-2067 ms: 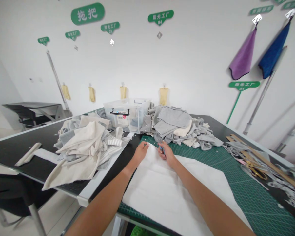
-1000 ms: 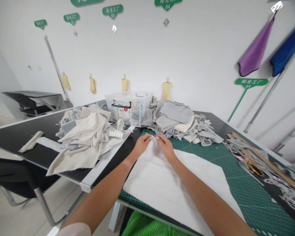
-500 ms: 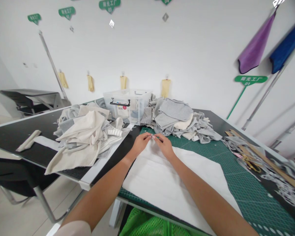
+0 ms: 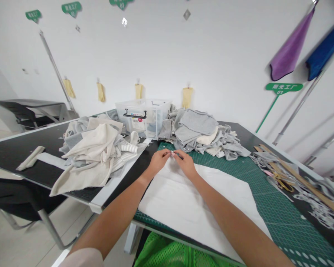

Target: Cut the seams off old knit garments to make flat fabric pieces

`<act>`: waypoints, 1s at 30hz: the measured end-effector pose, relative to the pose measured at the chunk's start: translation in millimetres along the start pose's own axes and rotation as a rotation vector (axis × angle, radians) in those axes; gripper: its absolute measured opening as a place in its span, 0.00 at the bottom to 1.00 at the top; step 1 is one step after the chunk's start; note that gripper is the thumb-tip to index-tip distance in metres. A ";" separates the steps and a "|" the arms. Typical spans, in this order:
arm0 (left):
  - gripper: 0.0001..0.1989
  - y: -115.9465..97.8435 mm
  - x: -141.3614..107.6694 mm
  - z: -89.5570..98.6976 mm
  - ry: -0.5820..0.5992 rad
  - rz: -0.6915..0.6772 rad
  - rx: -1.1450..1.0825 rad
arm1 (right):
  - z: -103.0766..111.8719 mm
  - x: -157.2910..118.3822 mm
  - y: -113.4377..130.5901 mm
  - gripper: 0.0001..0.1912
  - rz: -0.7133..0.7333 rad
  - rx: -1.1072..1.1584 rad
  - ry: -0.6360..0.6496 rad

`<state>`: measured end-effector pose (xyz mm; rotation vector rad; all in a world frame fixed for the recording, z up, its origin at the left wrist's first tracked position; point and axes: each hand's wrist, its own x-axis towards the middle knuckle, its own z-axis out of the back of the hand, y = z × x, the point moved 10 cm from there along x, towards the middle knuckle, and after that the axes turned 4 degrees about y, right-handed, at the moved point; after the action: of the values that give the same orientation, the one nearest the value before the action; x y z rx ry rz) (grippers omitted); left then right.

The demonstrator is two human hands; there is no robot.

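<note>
A white cloth (image 4: 189, 200) lies spread over the green cutting mat (image 4: 267, 193), with its far corner between my two hands. My left hand (image 4: 159, 160) pinches that corner from the left with thumb and fingertips. From the right, my right hand (image 4: 184, 161) pinches the same corner, its fingertips almost touching those of the left. The exact edge between the fingertips is too small to make out. Both forearms reach across the cloth.
Cream and grey cloths (image 4: 97, 148) are heaped at the left. Behind my hands are a clear plastic box (image 4: 144, 118) and a grey cloth pile (image 4: 197, 128). Gold-handled scissors (image 4: 284, 183), wooden strips (image 4: 303, 178) and scraps lie at the right; a black chair (image 4: 19, 196) stands at left.
The view has tilted and shifted slightly, so the background sits a little higher and further left. Both hands keep nearly the same pose at the cloth's corner.
</note>
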<state>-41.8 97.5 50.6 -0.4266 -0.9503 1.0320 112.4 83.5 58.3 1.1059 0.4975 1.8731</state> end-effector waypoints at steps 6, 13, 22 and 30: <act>0.14 9.2 -0.4 -3.4 -0.001 0.048 -0.028 | -1.8 0.8 -1.7 0.17 -0.002 0.002 0.013; 0.13 18.0 0.5 -8.3 0.004 0.057 -0.074 | -2.9 0.7 -2.6 0.16 0.010 0.020 0.022; 0.14 20.4 0.1 -11.5 0.021 0.084 -0.123 | -5.2 0.6 -5.5 0.15 0.010 0.012 0.031; 0.16 17.4 0.1 -12.0 0.021 0.085 -0.156 | -3.0 1.2 -6.5 0.18 0.003 0.045 0.007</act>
<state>-41.1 107.3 31.9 -0.6108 -1.0049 1.0311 112.7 88.2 52.8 1.1312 0.5444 1.8773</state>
